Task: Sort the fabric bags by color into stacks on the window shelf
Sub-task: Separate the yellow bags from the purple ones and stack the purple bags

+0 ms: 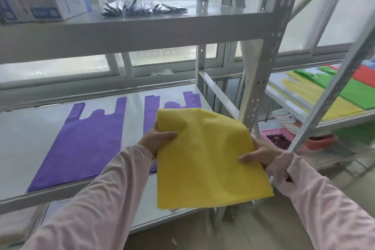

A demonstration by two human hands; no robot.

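One yellow bag (207, 158) is held in the air above the front right corner of the window shelf (26, 138). Our left hand (162, 138) pinches the bag's left edge, thumb on the upper face and fingers curled beneath. Our right hand (257, 154) pinches the right edge the same way, thumb lying across the yellow cloth. The bag spreads flat between them, its far edge raised and a little rippled, its near edge drooping past the shelf's front edge. We cannot see its handles.

On the window shelf a purple bag (85, 144) lies flat, handles toward the window, its bottom reaching the front edge. Just beside it to the right lies a second purple bag (151, 111), mostly hidden behind the yellow bag and our left wrist.

At right we see a neighbouring shelf (278, 79) carrying a yellow stack (316, 97) nearest us, a green stack (357, 91) touching its far side, and a red stack (365, 75) beyond.

Above us, an upper shelf (142, 28) carries cardboard boxes (36, 6) at its left end and a heap of silvery packets (140, 6) near its middle. Lower down at right sit a pink tray (269, 131) with dark contents and a red bowl (322, 141).
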